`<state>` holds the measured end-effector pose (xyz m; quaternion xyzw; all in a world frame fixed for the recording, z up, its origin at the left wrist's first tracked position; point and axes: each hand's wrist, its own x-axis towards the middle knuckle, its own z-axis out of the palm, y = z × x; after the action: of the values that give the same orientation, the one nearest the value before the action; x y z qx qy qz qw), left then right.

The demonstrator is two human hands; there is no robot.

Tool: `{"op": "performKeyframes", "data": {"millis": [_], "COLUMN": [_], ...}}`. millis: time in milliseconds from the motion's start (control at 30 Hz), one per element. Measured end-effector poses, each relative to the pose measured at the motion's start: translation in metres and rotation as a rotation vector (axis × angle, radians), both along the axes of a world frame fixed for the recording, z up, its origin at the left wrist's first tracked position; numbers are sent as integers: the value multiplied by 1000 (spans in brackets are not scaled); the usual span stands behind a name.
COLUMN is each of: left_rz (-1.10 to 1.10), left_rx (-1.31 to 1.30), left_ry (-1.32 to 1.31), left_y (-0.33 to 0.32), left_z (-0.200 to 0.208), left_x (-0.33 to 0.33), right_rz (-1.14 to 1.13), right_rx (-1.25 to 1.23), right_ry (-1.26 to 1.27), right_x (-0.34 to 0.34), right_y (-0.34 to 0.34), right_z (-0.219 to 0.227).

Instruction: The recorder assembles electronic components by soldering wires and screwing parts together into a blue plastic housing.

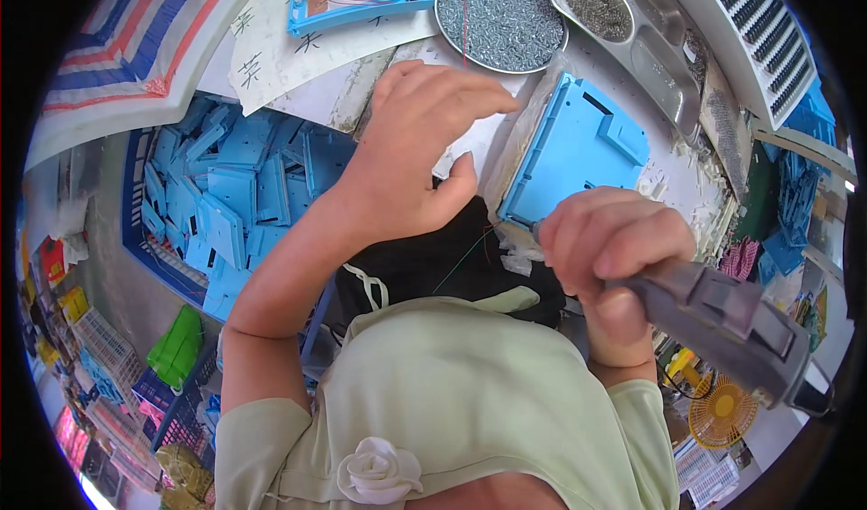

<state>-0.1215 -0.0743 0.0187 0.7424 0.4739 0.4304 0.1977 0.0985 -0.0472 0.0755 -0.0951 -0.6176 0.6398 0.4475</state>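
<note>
My right hand (623, 244) is wrapped round a dark grey electric screwdriver (736, 316), whose body slants down to the right. The tool's front end points toward the lower left corner of a light blue plastic casing (573, 153) on the bench; my fingers hide most of the tip. My left hand (411, 153) hovers left of this casing, fingers apart and thumb spread, with nothing visible in it. Thin green and red wires (461, 271) trail from the casing's near corner. Past my left fingertips, a round metal tray (508, 70) is full of small silvery screws (498, 15).
A compartmented metal tray (664, 75) with small parts stands at the back right. Another blue casing (361, 19) with red wire lies on a paper sheet (262, 63). At left below the bench, a dark blue basket (135, 226) holds many blue casings (233, 185). White scraps litter the right edge.
</note>
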Motion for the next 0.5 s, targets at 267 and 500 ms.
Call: {"op": "performKeyframes", "data": {"millis": [267, 500], "left_rz": [74, -250], "left_rx": [63, 112], "left_ry": [3, 29], "left_y": [6, 36], "left_z": [-10, 0], "left_x": [23, 82], "right_rz": [-73, -246], "right_rx": [127, 119], "right_ry": [-157, -5], "right_x": [-10, 88], "right_y": [-12, 18], "right_z": [-10, 36]}}
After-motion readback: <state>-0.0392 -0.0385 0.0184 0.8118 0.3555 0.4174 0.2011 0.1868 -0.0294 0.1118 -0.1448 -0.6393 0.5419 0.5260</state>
